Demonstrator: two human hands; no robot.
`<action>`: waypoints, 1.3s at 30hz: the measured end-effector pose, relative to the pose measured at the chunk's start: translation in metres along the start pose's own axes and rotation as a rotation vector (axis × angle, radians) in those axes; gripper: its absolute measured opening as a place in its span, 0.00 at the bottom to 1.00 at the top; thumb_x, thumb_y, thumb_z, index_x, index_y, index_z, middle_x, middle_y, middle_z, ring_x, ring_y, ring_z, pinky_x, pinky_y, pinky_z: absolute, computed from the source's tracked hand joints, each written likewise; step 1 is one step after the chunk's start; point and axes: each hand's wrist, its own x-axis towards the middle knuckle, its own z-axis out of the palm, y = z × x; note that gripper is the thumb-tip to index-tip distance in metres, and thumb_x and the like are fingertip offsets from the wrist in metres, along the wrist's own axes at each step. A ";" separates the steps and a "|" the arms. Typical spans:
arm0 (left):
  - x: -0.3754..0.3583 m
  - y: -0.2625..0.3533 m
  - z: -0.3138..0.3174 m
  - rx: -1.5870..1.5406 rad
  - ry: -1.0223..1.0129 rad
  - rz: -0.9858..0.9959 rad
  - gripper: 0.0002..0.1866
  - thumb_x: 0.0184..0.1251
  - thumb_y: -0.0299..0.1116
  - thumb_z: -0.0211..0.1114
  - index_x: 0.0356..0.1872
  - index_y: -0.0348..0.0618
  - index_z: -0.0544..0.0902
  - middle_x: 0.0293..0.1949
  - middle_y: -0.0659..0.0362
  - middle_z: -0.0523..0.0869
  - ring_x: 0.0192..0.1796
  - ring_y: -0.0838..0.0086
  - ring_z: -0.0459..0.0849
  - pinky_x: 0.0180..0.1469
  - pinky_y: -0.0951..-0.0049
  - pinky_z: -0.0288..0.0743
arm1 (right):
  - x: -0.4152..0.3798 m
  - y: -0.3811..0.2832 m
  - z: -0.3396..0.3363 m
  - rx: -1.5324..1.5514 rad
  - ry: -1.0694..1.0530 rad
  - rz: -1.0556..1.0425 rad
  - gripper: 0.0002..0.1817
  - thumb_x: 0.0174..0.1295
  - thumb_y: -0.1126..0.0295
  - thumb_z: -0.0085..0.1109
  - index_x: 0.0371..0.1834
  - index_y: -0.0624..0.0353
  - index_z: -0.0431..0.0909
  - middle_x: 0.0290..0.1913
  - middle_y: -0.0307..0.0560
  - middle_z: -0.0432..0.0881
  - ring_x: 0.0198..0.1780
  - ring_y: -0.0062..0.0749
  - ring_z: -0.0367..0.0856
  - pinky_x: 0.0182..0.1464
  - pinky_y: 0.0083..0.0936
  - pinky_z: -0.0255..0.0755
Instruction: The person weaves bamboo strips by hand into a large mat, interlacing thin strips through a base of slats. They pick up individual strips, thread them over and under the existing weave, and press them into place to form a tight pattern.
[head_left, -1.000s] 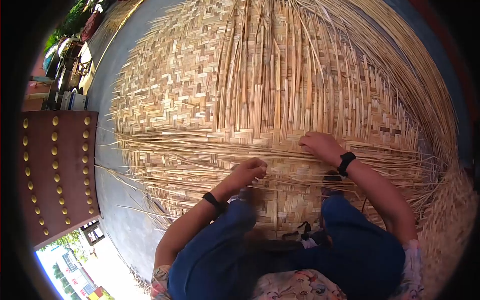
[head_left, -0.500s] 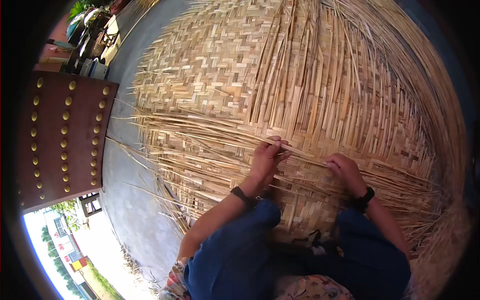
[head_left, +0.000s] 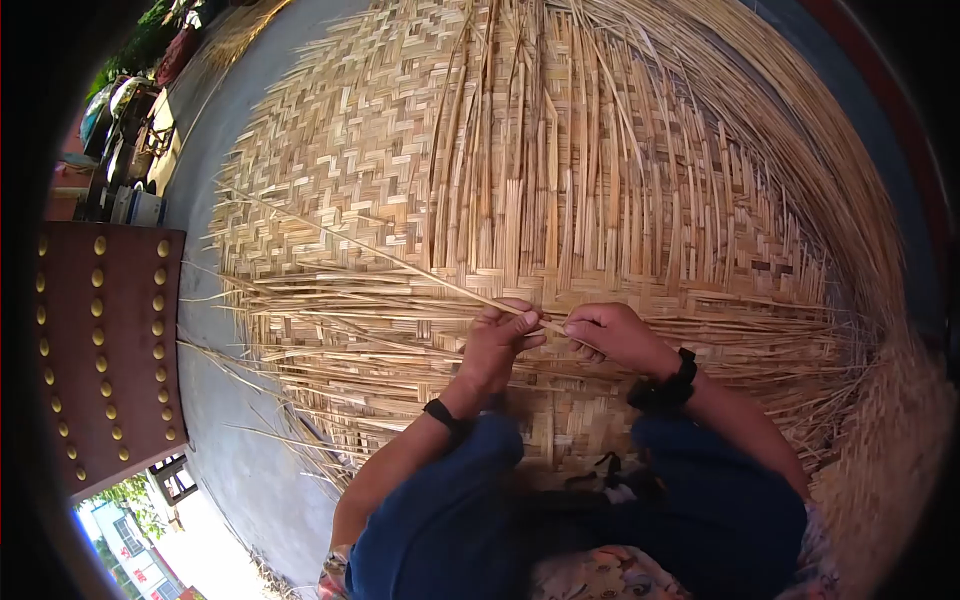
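A long pale reed strip [head_left: 380, 252] runs from the left edge of the mat down to my two hands. My left hand [head_left: 497, 342] pinches it between thumb and fingers. Just to the right, my right hand [head_left: 610, 335] grips the strip's near end, its knuckles upward. Both hands are over a woven reed mat [head_left: 340, 165] with a zigzag pattern. Loose strips [head_left: 350, 300] lie crosswise on the mat under and beside my hands. Beyond my hands, lengthwise strips [head_left: 560, 200] stretch away over the mat's far part.
A big bundle of loose reeds [head_left: 790, 110] curves along the right side. At left stands a dark red door [head_left: 110, 340] with brass studs, beside grey floor [head_left: 235, 430]. My knees in blue trousers [head_left: 430, 510] are on the near side.
The strip has been lifted off the crosswise strips and now slants up to the left. My right hand has moved left, close to my left hand. The view has shifted rightward.
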 end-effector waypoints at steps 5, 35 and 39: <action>0.003 -0.004 0.008 0.079 0.089 -0.051 0.10 0.68 0.26 0.71 0.48 0.44 0.81 0.44 0.58 0.87 0.47 0.72 0.88 0.45 0.74 0.85 | 0.004 0.027 -0.004 -0.446 0.219 -0.397 0.11 0.67 0.64 0.64 0.47 0.58 0.83 0.37 0.48 0.86 0.38 0.40 0.85 0.44 0.33 0.77; 0.000 -0.019 -0.006 0.347 0.076 -0.045 0.14 0.67 0.22 0.70 0.52 0.35 0.80 0.37 0.56 0.89 0.38 0.72 0.89 0.38 0.73 0.88 | 0.007 0.047 0.003 -0.234 0.017 -0.408 0.10 0.65 0.64 0.60 0.39 0.58 0.76 0.31 0.48 0.84 0.32 0.44 0.82 0.37 0.36 0.73; 0.000 -0.021 -0.003 0.318 0.147 -0.084 0.09 0.66 0.23 0.72 0.46 0.37 0.84 0.36 0.57 0.89 0.37 0.73 0.89 0.40 0.74 0.87 | 0.012 0.054 0.011 -0.351 0.071 -0.336 0.12 0.66 0.61 0.60 0.39 0.59 0.75 0.29 0.46 0.83 0.32 0.38 0.84 0.38 0.34 0.75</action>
